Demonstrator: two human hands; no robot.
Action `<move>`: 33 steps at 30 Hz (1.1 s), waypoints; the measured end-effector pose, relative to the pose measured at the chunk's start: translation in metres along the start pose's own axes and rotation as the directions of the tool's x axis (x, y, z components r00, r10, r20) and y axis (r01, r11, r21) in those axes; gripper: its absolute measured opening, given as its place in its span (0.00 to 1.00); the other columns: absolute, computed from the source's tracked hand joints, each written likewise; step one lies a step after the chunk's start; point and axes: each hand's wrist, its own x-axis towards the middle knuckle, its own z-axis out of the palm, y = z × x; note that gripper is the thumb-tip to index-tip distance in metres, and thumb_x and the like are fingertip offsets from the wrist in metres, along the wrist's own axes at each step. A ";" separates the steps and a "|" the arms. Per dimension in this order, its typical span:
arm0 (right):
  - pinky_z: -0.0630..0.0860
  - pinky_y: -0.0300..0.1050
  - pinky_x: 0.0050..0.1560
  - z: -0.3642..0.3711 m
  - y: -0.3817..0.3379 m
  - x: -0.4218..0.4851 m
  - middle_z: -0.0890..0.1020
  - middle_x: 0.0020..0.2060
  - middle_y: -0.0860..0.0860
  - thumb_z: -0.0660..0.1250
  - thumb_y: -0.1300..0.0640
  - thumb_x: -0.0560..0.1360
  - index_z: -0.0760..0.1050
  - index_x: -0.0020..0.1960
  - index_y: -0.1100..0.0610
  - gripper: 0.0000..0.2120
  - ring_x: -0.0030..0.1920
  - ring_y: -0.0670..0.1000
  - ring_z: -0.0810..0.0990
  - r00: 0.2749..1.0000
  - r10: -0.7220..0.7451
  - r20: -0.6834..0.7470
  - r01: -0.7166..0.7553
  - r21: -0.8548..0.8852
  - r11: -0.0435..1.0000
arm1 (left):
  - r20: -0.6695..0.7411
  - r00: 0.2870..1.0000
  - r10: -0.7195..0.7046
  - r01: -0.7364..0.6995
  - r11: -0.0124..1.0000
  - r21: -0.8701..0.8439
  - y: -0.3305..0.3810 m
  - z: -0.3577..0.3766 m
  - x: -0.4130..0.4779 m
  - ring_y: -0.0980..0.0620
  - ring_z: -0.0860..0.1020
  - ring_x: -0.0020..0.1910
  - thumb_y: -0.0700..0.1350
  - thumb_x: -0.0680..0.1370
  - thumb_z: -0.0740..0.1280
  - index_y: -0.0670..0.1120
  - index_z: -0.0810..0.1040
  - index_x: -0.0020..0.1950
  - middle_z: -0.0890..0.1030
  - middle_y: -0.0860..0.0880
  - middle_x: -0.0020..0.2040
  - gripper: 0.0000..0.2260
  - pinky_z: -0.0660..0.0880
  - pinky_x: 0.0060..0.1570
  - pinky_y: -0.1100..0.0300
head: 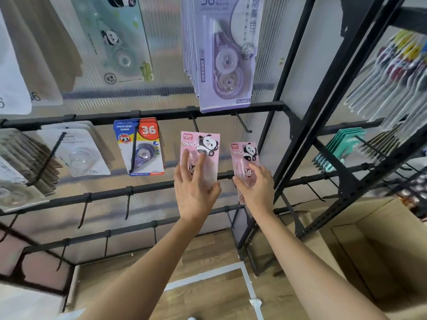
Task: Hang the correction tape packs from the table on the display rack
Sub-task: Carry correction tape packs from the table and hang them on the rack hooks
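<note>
Ribbed translucent panel [161,42] as backing, upper centre.
Lilac carded packs [226,54], stacked on one hook, top centre.
Pale green panda-print pack [115,42], top left, blurred.
Blue-and-yellow pack [141,148] marked "36", middle row.
White-carded pack [78,153] with clear blister, just left of it.
Teal packs [339,146] in a row on a hook, right.
Slim multicoloured packs [392,72], fanned out, upper right; contents unclear.
Open cardboard box [381,245], lower right.
Wooden floor [208,296] crossed by a white tape line [248,282].
</note>
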 end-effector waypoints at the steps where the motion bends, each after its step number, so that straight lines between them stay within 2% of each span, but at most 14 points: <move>1: 0.75 0.56 0.56 0.001 0.000 0.001 0.77 0.56 0.53 0.74 0.51 0.70 0.75 0.62 0.57 0.23 0.58 0.52 0.73 1.000 0.002 0.003 -0.002 0.002 1.000 | -0.009 1.000 -0.010 0.010 1.000 -0.009 0.001 0.001 0.001 0.39 0.66 0.61 0.45 0.64 0.72 0.48 0.67 0.70 0.63 0.37 0.72 0.34 0.70 0.56 0.44; 4: 0.74 0.57 0.58 0.004 0.001 0.002 0.76 0.57 0.53 0.73 0.51 0.70 0.74 0.63 0.57 0.23 0.59 0.52 0.73 1.000 0.018 0.015 -0.018 0.009 1.000 | -0.013 1.000 -0.023 0.023 1.000 -0.007 -0.002 0.006 0.006 0.37 0.66 0.62 0.44 0.64 0.72 0.49 0.67 0.69 0.61 0.39 0.73 0.34 0.70 0.56 0.44; 8: 0.74 0.55 0.59 0.010 0.000 0.006 0.76 0.59 0.53 0.73 0.49 0.71 0.74 0.64 0.56 0.24 0.61 0.53 0.72 0.998 0.048 0.032 -0.047 -0.024 0.999 | 0.051 0.996 -0.074 0.071 0.995 0.063 -0.010 0.012 0.020 0.40 0.61 0.66 0.43 0.66 0.75 0.51 0.65 0.72 0.57 0.42 0.75 0.37 0.69 0.60 0.42; 12: 0.74 0.51 0.59 0.014 0.000 0.008 0.75 0.61 0.52 0.72 0.48 0.71 0.73 0.64 0.54 0.24 0.62 0.51 0.71 0.998 0.061 0.034 -0.060 -0.041 0.997 | 0.195 0.962 -0.189 0.160 0.975 0.156 -0.015 0.012 0.054 0.44 0.54 0.70 0.47 0.74 0.68 0.55 0.55 0.77 0.42 0.48 0.78 0.35 0.62 0.66 0.50; 18: 0.76 0.53 0.57 0.015 -0.005 0.011 0.75 0.59 0.50 0.73 0.48 0.71 0.73 0.63 0.52 0.23 0.58 0.49 0.72 1.000 0.025 0.017 -0.024 -0.027 0.999 | 0.254 0.943 -0.216 0.149 0.954 0.259 -0.025 0.019 0.081 0.40 0.56 0.71 0.48 0.77 0.67 0.55 0.48 0.78 0.38 0.50 0.78 0.36 0.63 0.66 0.49; 21: 0.75 0.53 0.59 0.013 -0.009 0.012 0.74 0.60 0.50 0.72 0.48 0.71 0.73 0.64 0.52 0.24 0.60 0.50 0.71 1.000 0.010 0.025 -0.010 -0.025 1.000 | 0.316 0.915 -0.251 0.147 0.937 0.318 -0.029 0.022 0.078 0.39 0.49 0.75 0.47 0.78 0.65 0.56 0.44 0.78 0.35 0.50 0.77 0.36 0.55 0.72 0.48; 26: 0.75 0.57 0.58 0.008 -0.014 0.011 0.75 0.61 0.51 0.72 0.48 0.71 0.73 0.64 0.54 0.24 0.61 0.52 0.73 0.999 -0.020 0.036 0.020 0.011 1.000 | 0.376 0.877 -0.300 0.183 0.931 0.317 -0.035 0.015 0.067 0.42 0.41 0.77 0.49 0.79 0.63 0.58 0.42 0.77 0.37 0.49 0.78 0.35 0.43 0.74 0.47; 30: 0.75 0.56 0.58 0.005 -0.021 0.000 0.76 0.60 0.51 0.70 0.45 0.70 0.74 0.63 0.55 0.24 0.60 0.52 0.74 0.994 -0.102 0.023 0.101 0.070 0.992 | 0.307 0.920 -0.242 0.172 0.956 0.237 -0.035 -0.004 0.054 0.44 0.42 0.77 0.48 0.78 0.63 0.57 0.44 0.78 0.43 0.48 0.79 0.35 0.43 0.75 0.49; 32: 0.71 0.50 0.64 0.006 -0.026 -0.008 0.76 0.60 0.51 0.66 0.41 0.71 0.75 0.63 0.55 0.26 0.63 0.51 0.72 0.985 -0.171 0.001 0.170 0.084 0.982 | 0.271 0.937 -0.219 0.161 0.962 0.219 -0.035 -0.013 0.046 0.46 0.43 0.77 0.48 0.78 0.64 0.56 0.46 0.78 0.44 0.49 0.79 0.34 0.44 0.75 0.49; 33: 0.67 0.43 0.67 0.007 -0.029 -0.012 0.76 0.61 0.51 0.66 0.41 0.71 0.75 0.63 0.55 0.27 0.65 0.50 0.70 0.979 -0.205 -0.016 0.206 0.084 0.975 | 0.250 0.946 -0.208 0.157 0.966 0.206 -0.035 -0.018 0.042 0.46 0.43 0.77 0.48 0.78 0.64 0.55 0.47 0.78 0.44 0.49 0.79 0.34 0.45 0.75 0.49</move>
